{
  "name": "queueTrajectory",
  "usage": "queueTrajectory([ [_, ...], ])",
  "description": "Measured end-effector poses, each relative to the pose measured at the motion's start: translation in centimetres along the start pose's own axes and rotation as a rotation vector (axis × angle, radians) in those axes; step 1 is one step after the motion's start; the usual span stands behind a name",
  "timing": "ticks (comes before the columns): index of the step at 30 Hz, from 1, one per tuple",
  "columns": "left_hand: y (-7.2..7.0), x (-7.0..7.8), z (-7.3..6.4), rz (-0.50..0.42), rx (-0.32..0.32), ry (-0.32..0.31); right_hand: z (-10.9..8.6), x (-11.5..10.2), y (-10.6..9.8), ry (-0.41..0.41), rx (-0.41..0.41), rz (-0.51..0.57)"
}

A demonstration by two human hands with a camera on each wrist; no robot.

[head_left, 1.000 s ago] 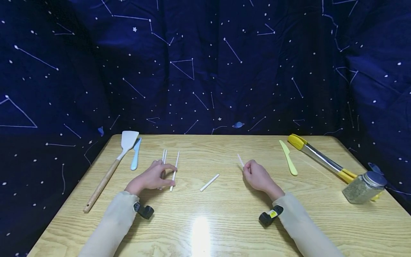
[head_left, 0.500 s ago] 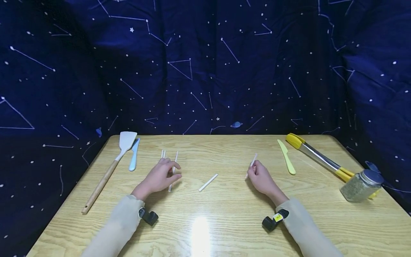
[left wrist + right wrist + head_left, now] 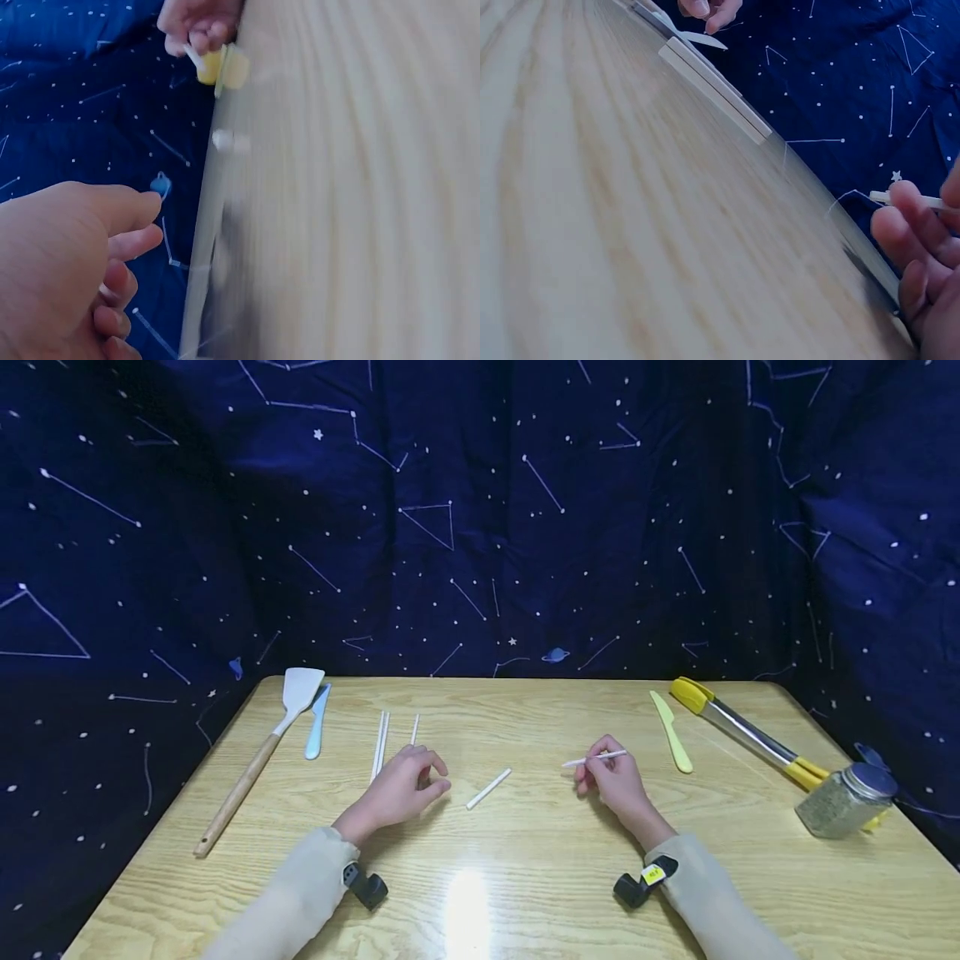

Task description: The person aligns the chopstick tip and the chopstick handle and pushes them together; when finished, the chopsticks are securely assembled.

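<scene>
My right hand [image 3: 618, 781] pinches a short white stick [image 3: 573, 763] above the right-middle of the table, the stick lying nearly crosswise. In the right wrist view the held white stick [image 3: 879, 197] shows a blunt end past the fingertips. My left hand [image 3: 405, 785] holds nothing; its fingers and thumb are loosely bent and apart. It covers most of one white stick [image 3: 416, 727], whose far end shows beyond the knuckles. Just left of that hand, two white sticks [image 3: 380, 743] lie side by side. Between the hands lies another white stick [image 3: 489, 789], slanted.
At the left are a white spatula [image 3: 258, 772] with a wooden handle and a blue plastic knife [image 3: 317, 727]. To the right lie a green plastic knife [image 3: 672, 735], yellow-tipped tongs [image 3: 750, 733] and a jar [image 3: 847, 802] of dried herbs. A dark starry curtain [image 3: 480, 527] hangs behind the table [image 3: 525, 877].
My left hand has drawn away from the left sticks, moving right and toward me. The right hand has turned its stick from pointing away to lying crosswise.
</scene>
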State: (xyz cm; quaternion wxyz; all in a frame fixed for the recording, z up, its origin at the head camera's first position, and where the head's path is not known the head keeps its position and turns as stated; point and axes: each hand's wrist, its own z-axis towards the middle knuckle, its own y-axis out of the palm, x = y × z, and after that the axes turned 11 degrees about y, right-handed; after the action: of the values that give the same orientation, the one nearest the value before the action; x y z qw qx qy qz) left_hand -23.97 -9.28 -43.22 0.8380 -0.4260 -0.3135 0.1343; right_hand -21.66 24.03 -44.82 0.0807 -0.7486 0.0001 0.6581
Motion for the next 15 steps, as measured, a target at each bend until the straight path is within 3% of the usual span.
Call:
queueTrajectory([
  [3,0.4,0.3,0.0,-0.064,-0.012,-0.015,0.1,0.2,0.3,-0.013,0.02,0.104],
  [6,1.0,0.8,-0.2,-0.088,-0.019,-0.014,-0.2,0.5,0.5,-0.034,0.019,0.119],
  [11,1.8,1.4,-0.4,-0.036,0.038,-0.01,-0.6,0.3,0.8,-0.061,0.011,0.07],
  [15,2.6,2.1,-0.4,0.007,0.077,-0.062,-0.8,0.2,0.8,-0.053,0.024,0.067],
])
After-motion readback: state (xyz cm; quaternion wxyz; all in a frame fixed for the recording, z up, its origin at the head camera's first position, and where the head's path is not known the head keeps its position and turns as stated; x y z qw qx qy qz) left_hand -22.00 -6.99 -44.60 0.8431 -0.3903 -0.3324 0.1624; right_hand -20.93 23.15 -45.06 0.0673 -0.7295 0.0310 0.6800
